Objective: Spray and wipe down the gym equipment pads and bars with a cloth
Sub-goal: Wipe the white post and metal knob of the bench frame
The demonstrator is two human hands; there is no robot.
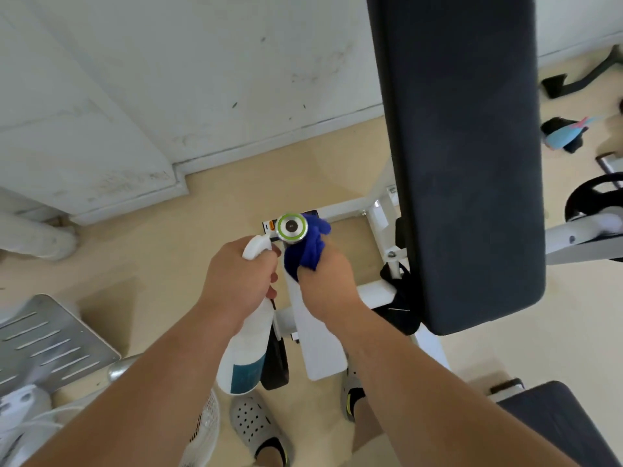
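Your left hand (239, 281) grips the bottle (246, 358) by its neck, with the nozzle just beside the bar (291, 227) end. The cloth (306, 247), pinched in your right hand (327, 284), wraps that chrome tip, left of the pad (465, 163). With the hands this crowded, a squeeze would likely wet your fingers, and the loose cloth could slip off.

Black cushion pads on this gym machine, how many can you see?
2. The long back pad fills the upper right of the view. The seat pad sits in the bottom right corner, partly cut off. More may lie outside the view.
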